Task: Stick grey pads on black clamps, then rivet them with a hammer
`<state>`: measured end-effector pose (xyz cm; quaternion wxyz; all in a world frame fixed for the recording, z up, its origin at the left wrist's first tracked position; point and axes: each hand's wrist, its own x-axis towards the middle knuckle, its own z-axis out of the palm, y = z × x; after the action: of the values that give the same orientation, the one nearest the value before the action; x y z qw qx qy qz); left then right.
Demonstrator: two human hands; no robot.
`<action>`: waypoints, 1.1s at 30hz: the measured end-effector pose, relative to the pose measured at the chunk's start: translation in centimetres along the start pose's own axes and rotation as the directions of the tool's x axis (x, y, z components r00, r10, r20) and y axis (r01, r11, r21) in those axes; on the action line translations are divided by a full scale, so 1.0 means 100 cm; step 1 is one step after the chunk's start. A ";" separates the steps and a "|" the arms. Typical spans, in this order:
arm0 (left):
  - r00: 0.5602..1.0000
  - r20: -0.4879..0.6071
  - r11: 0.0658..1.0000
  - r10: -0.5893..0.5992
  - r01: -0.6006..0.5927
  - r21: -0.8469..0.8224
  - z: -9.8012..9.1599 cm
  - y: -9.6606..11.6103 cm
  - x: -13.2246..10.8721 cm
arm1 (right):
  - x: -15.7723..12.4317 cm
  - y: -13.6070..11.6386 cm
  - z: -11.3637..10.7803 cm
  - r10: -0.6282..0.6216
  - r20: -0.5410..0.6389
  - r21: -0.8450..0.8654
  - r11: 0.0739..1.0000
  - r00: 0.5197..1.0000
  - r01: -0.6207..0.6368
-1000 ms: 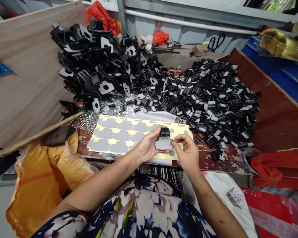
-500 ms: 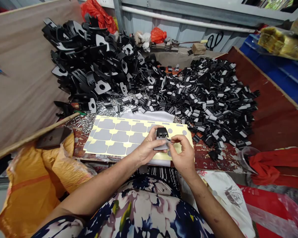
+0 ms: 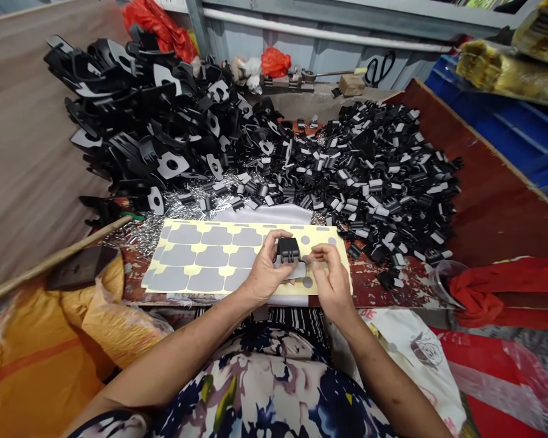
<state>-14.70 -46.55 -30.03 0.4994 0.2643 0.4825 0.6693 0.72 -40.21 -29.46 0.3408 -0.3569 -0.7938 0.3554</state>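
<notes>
My left hand (image 3: 269, 271) is closed around a black plastic clip part (image 3: 288, 248), gripping it between thumb and fingers. A flat grey pad (image 3: 296, 269) lies along the part's lower side, partly covered by my thumb. Just to the right is my right hand (image 3: 332, 277), its thumb and index finger bent and slightly apart, with nothing visible between them. Beneath both hands lies a yellow backing sheet (image 3: 230, 247) bearing rows of grey stickers (image 3: 207, 255), large shaped ones on the left and small round ones on the right.
Large black clip parts (image 3: 173, 121) are heaped at the back left, smaller black clips (image 3: 369, 176) at the right. Shiny metal pins (image 3: 150, 222) are scattered between. A wooden stick (image 3: 64, 255) juts in from the left. Scissors (image 3: 381, 68) stand by the back wall.
My right hand's fingers have come away from the grey pad's edge. My left hand still holds the clip part, now turned slightly. The whole view has shifted a little.
</notes>
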 end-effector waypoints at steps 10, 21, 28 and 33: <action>0.930 0.082 0.851 -0.357 0.360 -0.383 -0.001 0.020 -0.006 | 0.006 0.009 0.020 -0.013 -0.116 0.019 1.000 0.993 0.015; 0.916 -0.011 0.842 -0.401 0.363 -0.400 -0.004 0.025 -0.014 | 0.006 0.015 0.028 0.019 -0.123 0.179 0.984 0.992 0.003; 0.929 0.079 0.871 -0.362 0.367 -0.326 -0.009 0.032 -0.013 | 0.010 0.000 0.006 -0.143 0.039 0.016 0.990 0.989 0.143; 0.949 0.096 0.906 -0.302 0.317 -0.281 -0.006 0.033 -0.012 | 0.010 -0.019 -0.003 -0.272 0.070 -0.121 0.953 0.960 0.278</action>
<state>-16.14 -48.01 -27.13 0.6446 0.1245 0.4013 0.6388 -0.18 -40.26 -27.46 0.3424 -0.2548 -0.8657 0.2615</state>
